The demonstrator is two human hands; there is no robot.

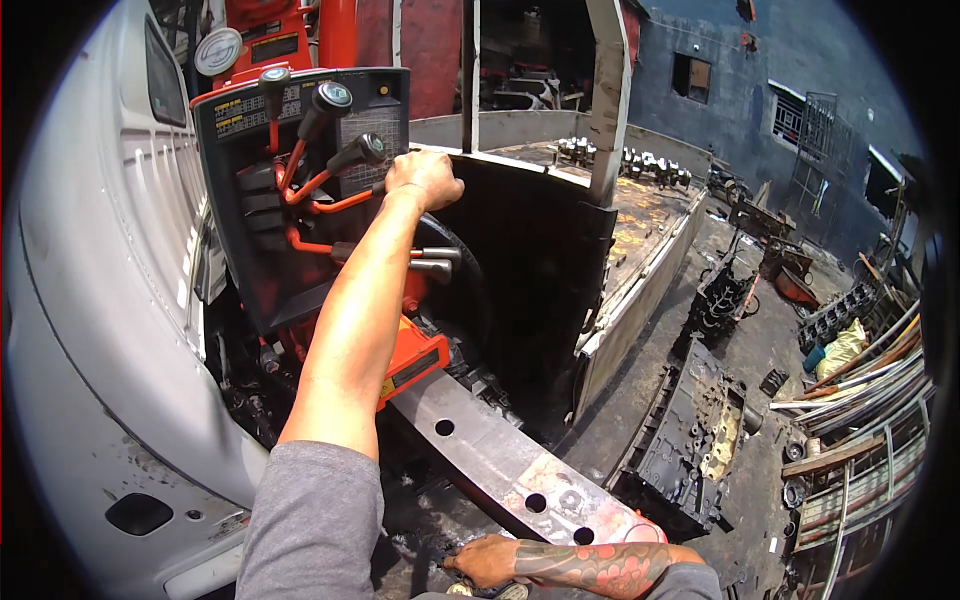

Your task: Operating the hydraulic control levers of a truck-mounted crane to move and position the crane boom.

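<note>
My left hand is closed on a lever at the right side of a black control panel. Orange levers with black knobs rise left of it, and more horizontal handles sit below. My tattooed right arm lies along the lower edge; my right hand hangs with loosely bent fingers, nothing visible in it, near a grey steel beam with round holes. An orange housing is under my left forearm.
A silver vehicle cab fills the left. Beyond is an open truck bed carrying metal parts. On the right ground lie engine blocks, a yellow sack and stacked long pipes. A dark building wall stands behind.
</note>
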